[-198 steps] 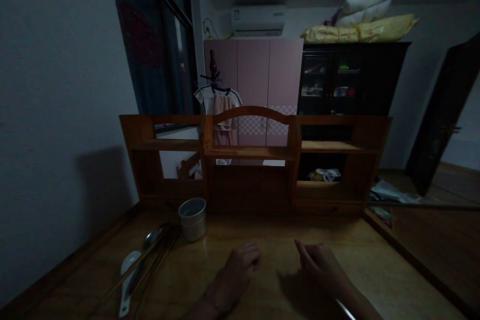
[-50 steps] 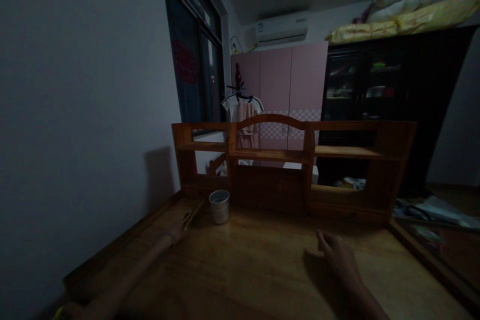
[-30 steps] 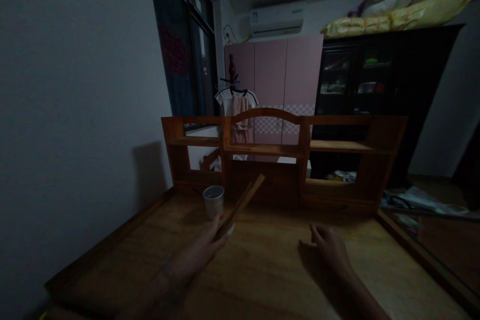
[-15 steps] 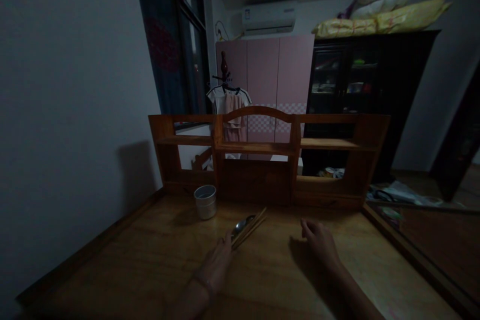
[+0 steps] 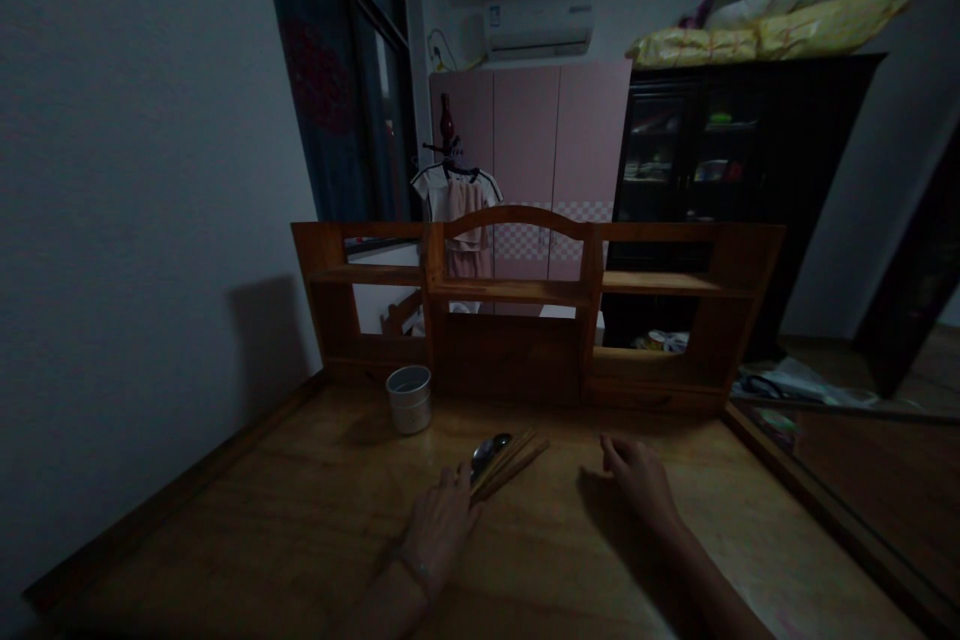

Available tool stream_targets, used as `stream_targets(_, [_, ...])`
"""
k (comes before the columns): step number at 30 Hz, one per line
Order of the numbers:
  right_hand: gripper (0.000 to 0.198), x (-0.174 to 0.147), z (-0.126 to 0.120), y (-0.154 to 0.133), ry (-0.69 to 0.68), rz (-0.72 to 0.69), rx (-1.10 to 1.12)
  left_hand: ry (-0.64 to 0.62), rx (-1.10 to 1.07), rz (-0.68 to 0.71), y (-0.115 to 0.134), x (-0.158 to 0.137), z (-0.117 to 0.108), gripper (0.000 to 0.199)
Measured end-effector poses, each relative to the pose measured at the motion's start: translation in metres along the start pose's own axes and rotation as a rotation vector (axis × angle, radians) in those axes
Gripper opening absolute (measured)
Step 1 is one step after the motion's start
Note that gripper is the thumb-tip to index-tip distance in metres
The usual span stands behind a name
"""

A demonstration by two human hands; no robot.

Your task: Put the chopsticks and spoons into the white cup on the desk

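Note:
My left hand rests low over the wooden table, its fingers closed over the near ends of several thin wooden chopsticks. The chopsticks point away to the right and fan out at their far ends. Close along their left side lie shiny metal spoons, partly hidden by the fingers; whether the hand also grips them I cannot tell. To the right, my right hand is curled closed at the tabletop, with nothing visible in it. A light grey cup stands upright beyond my left hand.
A low wooden shelf unit runs along the table's back edge. On the left, a white wall borders the table. A raised wooden edge follows the right side. Pink and dark cabinets stand farther back.
My left hand has shifted slightly right and nearer. The chopsticks' far ends have dropped lower and spread apart. My right hand is nearly still.

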State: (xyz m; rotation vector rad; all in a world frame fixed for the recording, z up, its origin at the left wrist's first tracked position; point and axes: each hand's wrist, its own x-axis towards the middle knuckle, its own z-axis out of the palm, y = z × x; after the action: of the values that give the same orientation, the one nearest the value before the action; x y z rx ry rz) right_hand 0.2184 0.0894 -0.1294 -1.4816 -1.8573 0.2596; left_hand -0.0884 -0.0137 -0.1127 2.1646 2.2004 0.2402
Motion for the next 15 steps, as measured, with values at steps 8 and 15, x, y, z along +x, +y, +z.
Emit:
stream_targets(8, [0.059, 0.001, 0.001, 0.003, -0.029, 0.000, 0.003, -0.003, -0.041, 0.109, -0.006, 0.003, -0.014, 0.039])
stream_targets(15, [0.061, 0.001, -0.001, 0.001, -0.032, -0.002, -0.002, 0.005, -0.310, 0.193, -0.033, 0.023, -0.009, 0.032])
